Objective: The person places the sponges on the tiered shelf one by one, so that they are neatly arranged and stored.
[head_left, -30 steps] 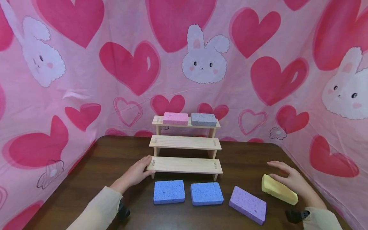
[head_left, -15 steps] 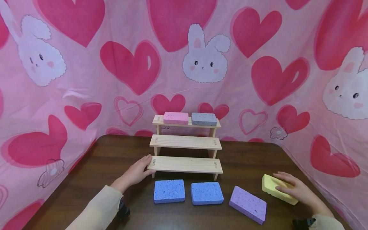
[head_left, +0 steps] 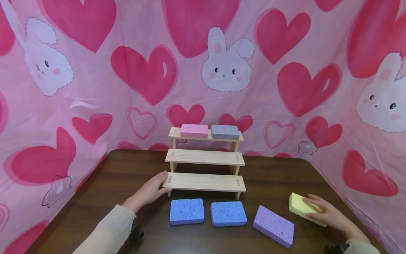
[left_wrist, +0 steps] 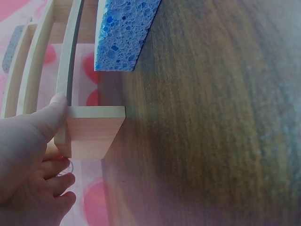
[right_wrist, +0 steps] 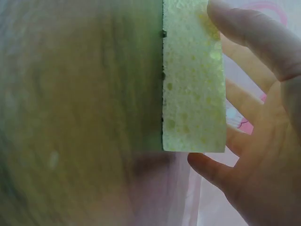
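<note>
My left hand [head_left: 147, 193] grips the left end of the lowest step of a three-tier wooden display stand [head_left: 204, 181]. In the left wrist view its thumb [left_wrist: 52, 113] lies along the step's edge, with the fingers curled at the end. At the right, my right hand [head_left: 331, 214] holds a yellow sponge [head_left: 298, 204] lying on the table, thumb on the near side and fingers across to the far side. The right wrist view shows the thumb [right_wrist: 249, 35] against the sponge's edge, the fingers partly hidden behind it.
Two blue sponges [head_left: 186, 211] [head_left: 228, 213] lie before the stand, a purple sponge [head_left: 274, 225] slanted to their right. On the top tier sit a pink sponge [head_left: 194, 131] and a grey sponge [head_left: 225, 132]. A pink patterned curtain [head_left: 190, 95] surrounds the brown table [head_left: 269, 176].
My right hand has come down and slightly right onto the yellow sponge, its fingers closing from hovering over it to holding it. The left hand has stayed on the stand.
</note>
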`<state>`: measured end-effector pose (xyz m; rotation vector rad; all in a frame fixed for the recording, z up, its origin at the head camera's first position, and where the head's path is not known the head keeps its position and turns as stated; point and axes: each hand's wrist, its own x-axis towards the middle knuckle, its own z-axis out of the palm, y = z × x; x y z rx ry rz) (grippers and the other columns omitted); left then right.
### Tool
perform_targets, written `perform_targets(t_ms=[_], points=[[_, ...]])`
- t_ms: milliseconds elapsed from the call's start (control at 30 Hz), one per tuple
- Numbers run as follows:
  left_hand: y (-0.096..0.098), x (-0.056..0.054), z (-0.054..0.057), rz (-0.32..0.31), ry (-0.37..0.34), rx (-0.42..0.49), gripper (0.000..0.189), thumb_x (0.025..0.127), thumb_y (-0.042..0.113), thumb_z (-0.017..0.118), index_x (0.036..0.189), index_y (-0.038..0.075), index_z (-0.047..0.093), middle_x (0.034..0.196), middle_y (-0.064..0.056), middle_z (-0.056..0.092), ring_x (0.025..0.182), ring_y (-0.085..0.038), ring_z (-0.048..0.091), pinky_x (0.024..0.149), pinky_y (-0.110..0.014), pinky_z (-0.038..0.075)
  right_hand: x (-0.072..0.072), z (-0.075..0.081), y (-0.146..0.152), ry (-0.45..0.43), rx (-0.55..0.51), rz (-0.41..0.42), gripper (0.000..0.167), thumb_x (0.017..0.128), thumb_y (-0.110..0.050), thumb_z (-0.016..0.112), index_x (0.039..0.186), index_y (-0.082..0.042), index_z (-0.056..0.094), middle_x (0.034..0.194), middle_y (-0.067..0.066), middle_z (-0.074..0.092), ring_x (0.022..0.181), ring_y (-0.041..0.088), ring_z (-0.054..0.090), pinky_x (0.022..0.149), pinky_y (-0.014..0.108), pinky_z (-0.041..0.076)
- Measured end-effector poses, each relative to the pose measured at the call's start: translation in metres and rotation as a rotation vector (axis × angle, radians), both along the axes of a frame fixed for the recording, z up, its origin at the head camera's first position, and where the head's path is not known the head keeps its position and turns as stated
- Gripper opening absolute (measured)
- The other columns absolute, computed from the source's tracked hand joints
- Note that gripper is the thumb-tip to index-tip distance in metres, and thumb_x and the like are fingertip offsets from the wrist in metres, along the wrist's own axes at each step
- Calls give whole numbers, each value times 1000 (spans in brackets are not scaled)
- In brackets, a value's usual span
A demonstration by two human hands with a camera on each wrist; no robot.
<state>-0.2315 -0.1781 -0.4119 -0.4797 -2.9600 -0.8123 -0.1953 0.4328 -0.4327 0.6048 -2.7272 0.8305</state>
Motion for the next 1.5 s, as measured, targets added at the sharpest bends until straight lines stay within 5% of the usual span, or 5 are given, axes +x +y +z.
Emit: perform_targets(t_ms=[200, 467, 1167, 1400, 1500], points=[[0, -1, -1, 3, -3, 0, 68, 86, 28, 66, 138, -3, 36, 143, -21, 32, 131, -38, 27, 102, -52, 27, 1, -1, 0, -1, 34, -10, 46, 73, -13, 76, 117, -15, 63, 117, 22, 51, 102, -16, 31, 73, 14, 31], [0, -1, -2, 13, -6, -7, 67, 86, 27, 66, 138, -3, 37, 143, -21, 32, 131, -38, 27, 102, -53, 27, 1, -1, -1, 37, 11, 11, 48, 71, -12, 77, 117, -15, 63, 116, -7, 50, 102, -16, 32, 73, 12, 30], [0, -1, -2, 17, -14, 1, 67, 86, 28, 66, 139, -2, 37, 143, -20, 32, 131, -37, 27, 102, -53, 27, 0, 1, -4, 53, 47, -20, 46, 70, -15, 78, 114, -14, 64, 111, 16, 55, 101, -14, 35, 74, 9, 28], [0, 1, -1, 14, -3, 3, 67, 85, 27, 66, 138, -3, 38, 143, -21, 33, 131, -38, 27, 101, -53, 27, -1, 12, -11, -50, 60, -41, 45, 74, -17, 75, 116, -6, 62, 117, 27, 51, 102, 6, 44, 78, 57, 38], [-1, 0, -2, 12, -3, 0, 67, 85, 28, 66, 138, -3, 38, 143, -21, 33, 131, -38, 28, 101, -53, 27, -2, 15, -13, -48, 65, -44, 45, 74, -18, 75, 116, -6, 62, 117, 26, 52, 101, 8, 45, 78, 57, 38]])
